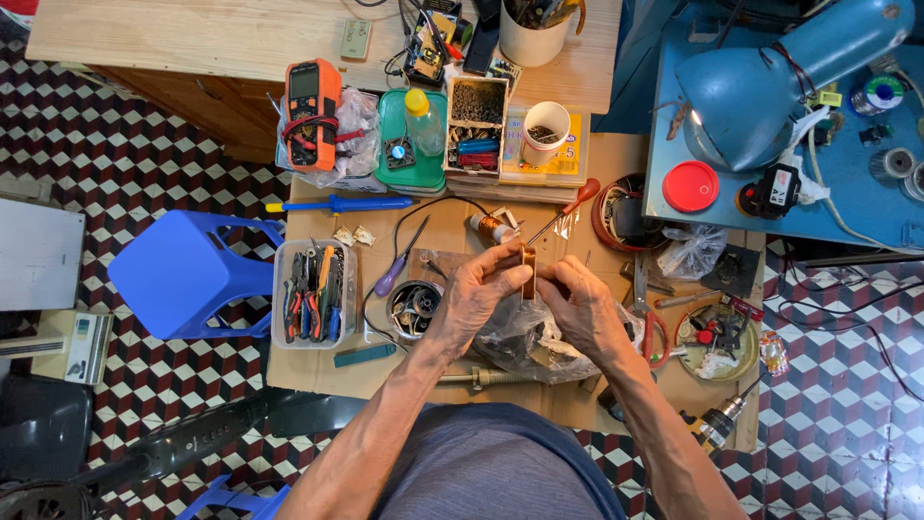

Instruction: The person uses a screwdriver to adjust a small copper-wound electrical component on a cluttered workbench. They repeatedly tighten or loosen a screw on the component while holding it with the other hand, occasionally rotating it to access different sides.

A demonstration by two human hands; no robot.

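Head view shows your left hand point(474, 294) and right hand point(580, 306) pinching a small copper coil point(527, 271) between their fingertips. A clear plastic bag point(527, 342) lies just under both hands. A box of pliers point(313, 293) sits well off past your left hand.

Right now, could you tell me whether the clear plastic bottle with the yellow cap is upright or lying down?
Upright: the clear plastic bottle with the yellow cap stands in the green tray, its cap facing the overhead camera and its body foreshortened beneath.
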